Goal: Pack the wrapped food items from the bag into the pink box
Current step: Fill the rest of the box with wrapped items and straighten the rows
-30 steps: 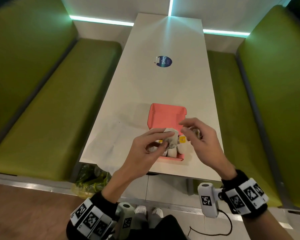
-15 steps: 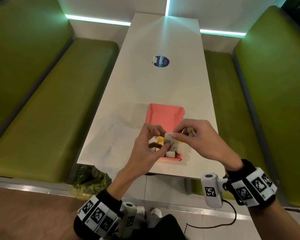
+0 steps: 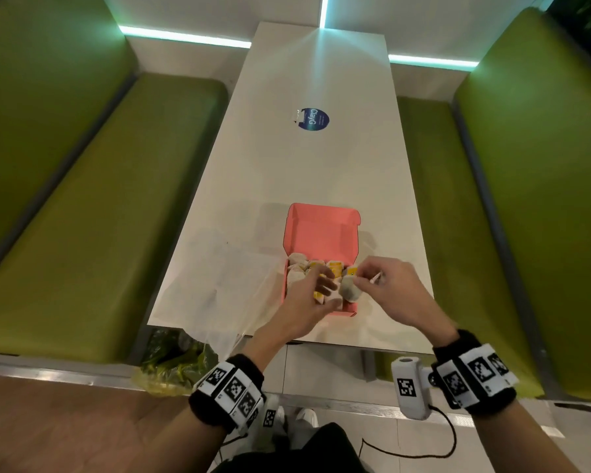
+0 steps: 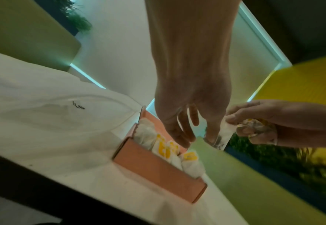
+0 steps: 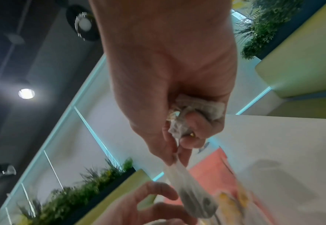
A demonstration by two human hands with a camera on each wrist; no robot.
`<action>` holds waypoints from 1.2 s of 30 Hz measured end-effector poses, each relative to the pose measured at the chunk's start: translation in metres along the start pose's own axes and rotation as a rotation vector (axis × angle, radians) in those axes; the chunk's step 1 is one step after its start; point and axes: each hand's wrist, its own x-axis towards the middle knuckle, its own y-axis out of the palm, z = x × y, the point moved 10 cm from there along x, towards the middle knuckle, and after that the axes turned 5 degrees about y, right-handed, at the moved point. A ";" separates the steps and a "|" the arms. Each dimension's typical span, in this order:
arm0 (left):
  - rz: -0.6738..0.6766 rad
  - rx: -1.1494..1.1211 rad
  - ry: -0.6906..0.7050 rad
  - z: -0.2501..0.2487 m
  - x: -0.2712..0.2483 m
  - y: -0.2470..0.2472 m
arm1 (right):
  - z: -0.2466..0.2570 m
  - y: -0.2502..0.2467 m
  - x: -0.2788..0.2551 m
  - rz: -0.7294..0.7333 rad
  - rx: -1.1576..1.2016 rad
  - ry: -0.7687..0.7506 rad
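Head view: the pink box (image 3: 321,230) lies open near the front edge of the bench (image 3: 314,165), its tray filled with wraps (image 3: 299,268). The clear bag (image 3: 226,285) lies flat just left of it. Over the tray's right end, the right hand (image 3: 389,291) pinches the top of one wrap (image 3: 350,290); the left hand (image 3: 307,298), fingers loosely spread, touches it from below.

Left wrist view: the left hand (image 4: 191,118) grips nothing, fingertips at the wrap (image 4: 223,137).

Right wrist view: the right hand (image 5: 177,115) also clutches crumpled paper (image 5: 195,112) in its curled fingers.
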 end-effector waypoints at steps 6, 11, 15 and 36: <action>0.135 0.715 0.246 0.020 -0.001 0.029 | -0.047 0.040 0.008 0.031 -0.093 0.167; 0.104 0.825 0.288 0.024 -0.003 0.036 | -0.054 0.039 0.021 -0.077 0.010 0.238; 0.015 0.789 0.296 0.014 -0.002 0.033 | -0.078 0.044 0.019 -0.175 0.096 0.368; 0.102 0.998 0.357 0.014 0.014 0.057 | -0.060 0.051 0.008 -0.210 -0.336 0.191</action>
